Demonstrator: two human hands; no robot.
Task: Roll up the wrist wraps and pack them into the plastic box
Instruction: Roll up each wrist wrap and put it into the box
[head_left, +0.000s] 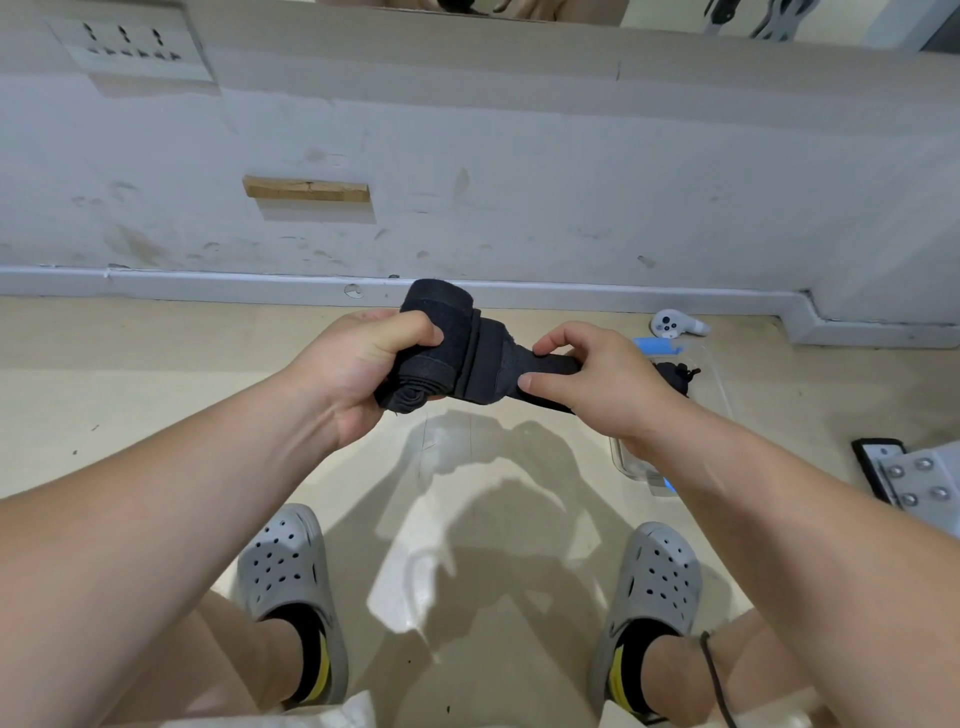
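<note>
Head view, left hand (358, 364) gripping wrist wrap (457, 358), right hand (597, 384) pinching

Glossy beige floor (156, 364), clear plastic box (702, 395), white controller (675, 325) by the wall, grey clogs (285, 561)

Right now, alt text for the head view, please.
The left hand grips the rolled part of a black wrist wrap; the right hand pinches its loose tail. A clear plastic box sits on the floor.

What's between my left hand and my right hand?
Head view: a stretch of the black wrist wrap spans from left hand to right hand; both grip it.
</note>
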